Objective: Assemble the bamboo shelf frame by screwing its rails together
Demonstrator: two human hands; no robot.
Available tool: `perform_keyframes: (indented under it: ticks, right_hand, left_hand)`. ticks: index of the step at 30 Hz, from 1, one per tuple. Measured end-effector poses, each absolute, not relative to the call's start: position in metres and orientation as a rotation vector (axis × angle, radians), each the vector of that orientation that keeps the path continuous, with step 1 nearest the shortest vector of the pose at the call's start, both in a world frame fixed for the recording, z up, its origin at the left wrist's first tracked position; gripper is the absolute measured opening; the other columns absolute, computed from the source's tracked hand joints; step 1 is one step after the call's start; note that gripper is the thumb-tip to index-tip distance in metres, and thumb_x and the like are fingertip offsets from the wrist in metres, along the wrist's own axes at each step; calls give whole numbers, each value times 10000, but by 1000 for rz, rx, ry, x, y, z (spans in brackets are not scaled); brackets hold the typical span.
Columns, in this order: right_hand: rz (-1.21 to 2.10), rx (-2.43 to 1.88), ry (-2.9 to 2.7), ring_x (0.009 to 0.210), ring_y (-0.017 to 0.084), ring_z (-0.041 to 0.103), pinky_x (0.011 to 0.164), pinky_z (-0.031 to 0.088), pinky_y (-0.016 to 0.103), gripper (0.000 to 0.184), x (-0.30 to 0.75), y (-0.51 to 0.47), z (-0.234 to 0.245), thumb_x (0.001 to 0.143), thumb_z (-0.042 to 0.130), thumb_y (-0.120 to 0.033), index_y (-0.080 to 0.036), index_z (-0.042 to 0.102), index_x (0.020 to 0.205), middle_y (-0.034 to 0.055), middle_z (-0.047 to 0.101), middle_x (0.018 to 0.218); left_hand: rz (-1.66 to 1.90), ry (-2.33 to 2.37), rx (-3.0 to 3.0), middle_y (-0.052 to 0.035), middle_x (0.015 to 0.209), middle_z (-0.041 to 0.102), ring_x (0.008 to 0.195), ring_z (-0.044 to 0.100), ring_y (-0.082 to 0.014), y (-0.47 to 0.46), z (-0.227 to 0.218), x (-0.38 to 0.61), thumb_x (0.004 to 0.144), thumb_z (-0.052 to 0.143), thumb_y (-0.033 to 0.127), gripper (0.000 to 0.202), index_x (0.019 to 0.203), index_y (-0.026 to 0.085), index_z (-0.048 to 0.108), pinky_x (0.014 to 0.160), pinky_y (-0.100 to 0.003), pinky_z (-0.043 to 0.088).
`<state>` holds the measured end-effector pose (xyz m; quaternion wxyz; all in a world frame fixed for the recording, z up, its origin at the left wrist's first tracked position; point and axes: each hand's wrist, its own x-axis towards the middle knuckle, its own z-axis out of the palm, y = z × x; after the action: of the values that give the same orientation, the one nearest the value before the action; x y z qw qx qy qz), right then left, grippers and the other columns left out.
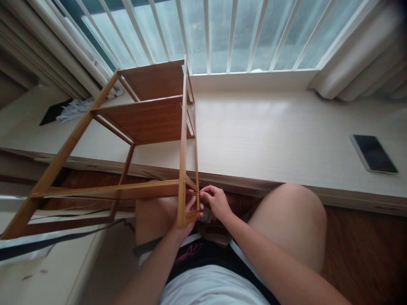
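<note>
A wooden shelf rack (pixel 146 120) with several boards lies tilted across my lap, its upper part resting over the pale window ledge. My left hand (pixel 190 206) is at the near right corner of the rack. Its fingers curl around the wood between two legs, partly hidden by the front leg. My right hand (pixel 217 202) is just right of that corner, thumb and fingertips pinched together against the rear leg. Whatever is between those fingertips is too small to make out. Small metal fastener heads show on the wood near both hands.
Beyond the rack runs the pale ledge (pixel 254 131), below a barred window (pixel 219 36). A phone (pixel 374 153) lies on it at right. Crumpled cloth (pixel 74 110) and a dark flat object (pixel 52 113) lie at left. A dark strap (pixel 63 239) crosses the lower left.
</note>
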<state>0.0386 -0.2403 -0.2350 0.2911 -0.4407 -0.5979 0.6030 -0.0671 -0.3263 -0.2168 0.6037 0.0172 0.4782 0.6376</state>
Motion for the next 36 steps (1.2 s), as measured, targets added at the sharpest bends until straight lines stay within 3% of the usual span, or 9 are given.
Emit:
perform_keyframes:
  ticks: [6,17,25,36]
  right_hand:
    - [1696,-1186,-1425,631,159,606,613,466,257,152,35,-244,-245,766,619,-298,-157,664,732,22,678,675]
    - [1686,-1134,-1474,652,156,573,646,452,264,183,42,-247,-240,792,648,-333,-185,646,685,2,642,666]
    - [1892,-1045,-1434,392,128,503,365,393,245,402,33,-257,-251,889,476,-603,-247,476,703,-55,504,540]
    - [2010,-999,-1380,357,157,507,353,409,275,545,31,-254,-258,838,428,-751,-238,463,657,-34,503,428]
  left_hand:
    - [1497,1085,148,-3,918,632,598,613,-118,-321,-233,-68,724,811,332,495,1120,263,521,434,-215,488]
    - [1510,1114,224,3,867,633,562,610,-117,-329,-251,-67,775,765,372,433,1102,256,506,425,-215,482]
    - [1505,1138,228,2,812,632,526,600,-112,-328,-250,-65,758,778,381,424,1064,221,532,413,-209,484]
    - [1537,1159,237,1,806,645,506,607,-106,-327,-253,-63,727,802,380,477,1088,207,542,401,-193,490]
